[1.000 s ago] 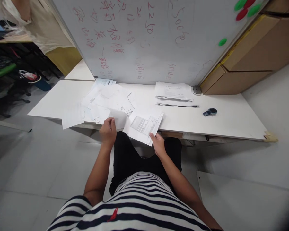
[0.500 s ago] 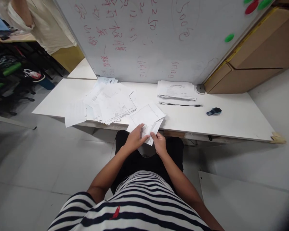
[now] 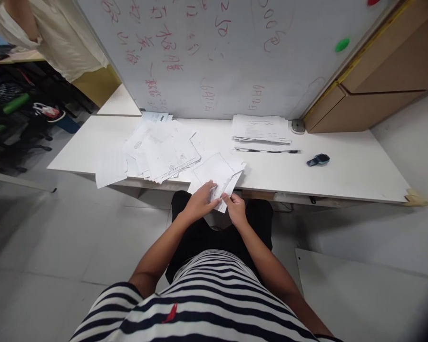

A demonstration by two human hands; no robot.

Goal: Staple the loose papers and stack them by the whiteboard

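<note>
A few white sheets of paper [image 3: 214, 168], turned at different angles, lie partly on the table and reach over its front edge toward my lap. My left hand [image 3: 201, 202] holds them at their left side, with the thumb stretched across the near part. At the near right corner, my right hand [image 3: 234, 208] pinches the paper between thumb and fingers. Just to the left, a loose, spread pile of papers [image 3: 167, 149] covers the tabletop, one sheet [image 3: 110, 168] hanging past the front edge.
Behind the white table [image 3: 356, 175] stands a whiteboard [image 3: 185, 95] with red writing. A neat paper stack [image 3: 260, 128], a thin dark strip [image 3: 267, 150] and a dark blue object [image 3: 318, 160] lie on the right. Cardboard boxes [image 3: 378, 109] stand at the right end. Another person [image 3: 60, 38] is at upper left.
The view has shifted slightly, so the whiteboard writing sits a little higher. Both hands stay on the same sheets, nearly unmoved.
</note>
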